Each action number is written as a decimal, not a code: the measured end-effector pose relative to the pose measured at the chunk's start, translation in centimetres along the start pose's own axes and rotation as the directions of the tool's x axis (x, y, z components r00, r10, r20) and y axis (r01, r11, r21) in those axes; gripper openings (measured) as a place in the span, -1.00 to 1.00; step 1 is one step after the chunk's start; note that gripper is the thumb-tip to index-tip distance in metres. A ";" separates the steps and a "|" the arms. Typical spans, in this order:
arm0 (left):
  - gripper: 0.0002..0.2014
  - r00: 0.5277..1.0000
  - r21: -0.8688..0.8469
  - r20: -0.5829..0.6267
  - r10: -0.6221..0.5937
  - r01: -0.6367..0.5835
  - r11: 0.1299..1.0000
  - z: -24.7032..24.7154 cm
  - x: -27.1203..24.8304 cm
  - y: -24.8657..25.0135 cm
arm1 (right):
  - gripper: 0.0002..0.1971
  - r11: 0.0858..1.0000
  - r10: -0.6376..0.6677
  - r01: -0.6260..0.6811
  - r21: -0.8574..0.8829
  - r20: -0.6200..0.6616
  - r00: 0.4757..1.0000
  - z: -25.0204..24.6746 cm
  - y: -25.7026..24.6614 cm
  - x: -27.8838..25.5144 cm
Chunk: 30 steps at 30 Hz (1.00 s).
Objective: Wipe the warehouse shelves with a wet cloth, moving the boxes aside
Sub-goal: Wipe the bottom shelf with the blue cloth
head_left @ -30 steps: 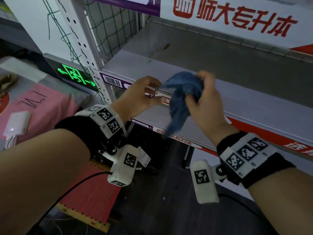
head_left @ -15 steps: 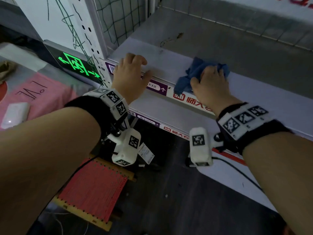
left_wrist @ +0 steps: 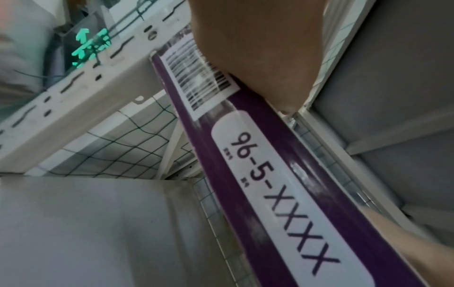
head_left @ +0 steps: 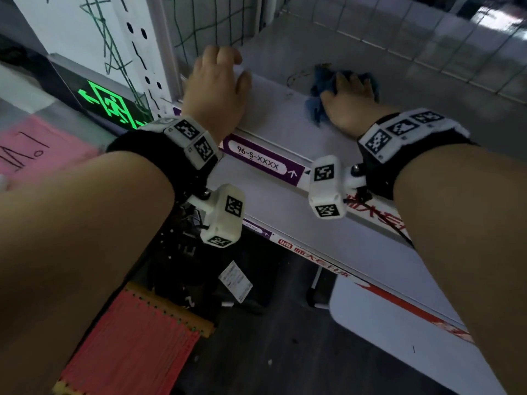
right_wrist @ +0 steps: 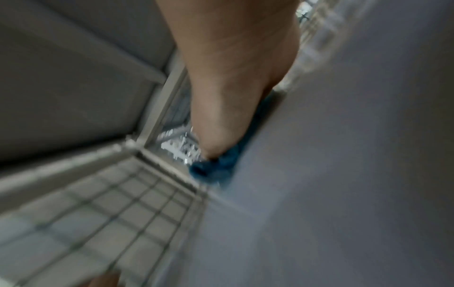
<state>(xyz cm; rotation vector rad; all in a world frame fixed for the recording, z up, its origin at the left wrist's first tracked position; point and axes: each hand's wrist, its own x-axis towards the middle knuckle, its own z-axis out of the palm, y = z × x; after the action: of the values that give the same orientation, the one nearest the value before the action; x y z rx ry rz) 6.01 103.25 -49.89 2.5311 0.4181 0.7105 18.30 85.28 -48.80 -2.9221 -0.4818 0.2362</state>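
Note:
A crumpled blue cloth lies on the bare grey shelf, a little in from its front edge. My right hand lies flat on top of it with fingers spread, pressing it down; the right wrist view shows the cloth bunched under the hand. My left hand rests palm down on the shelf's front left corner and holds nothing. In the left wrist view this hand sits over the purple label strip marked 96-5-XXXX. No boxes show on this shelf.
A white perforated upright with green netting bounds the shelf on the left. Wire mesh closes its back. A lower shelf juts out beneath. A lit green exit sign and a red slatted object lie lower left.
A second ago both hands held the cloth in the air before the shelf. The right hand set it down and pushed it further in; the left hand came to rest on the shelf corner.

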 end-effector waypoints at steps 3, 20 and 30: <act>-0.57 1.000 0.018 0.003 -0.001 0.001 1.000 0.5 0.1 -0.3 | -0.40 1.000 0.004 -0.004 -0.016 -0.018 1.000 -0.3 -0.4 1.5; -0.55 0.997 0.000 -0.069 0.019 -0.019 1.000 1.1 0.0 -0.8 | -0.57 0.971 -0.140 0.117 0.210 0.099 0.985 -2.6 -3.4 2.6; -0.57 0.996 -0.021 -0.093 0.001 -0.003 1.000 1.0 -0.1 -0.6 | -0.58 0.881 -0.409 0.387 0.273 0.026 0.912 0.2 -4.8 -2.6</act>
<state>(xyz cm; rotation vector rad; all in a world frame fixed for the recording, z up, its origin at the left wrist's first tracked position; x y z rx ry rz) 6.40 103.38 -50.99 2.4858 0.4374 0.8316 14.34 88.96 -47.75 -2.4919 -0.9703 0.3354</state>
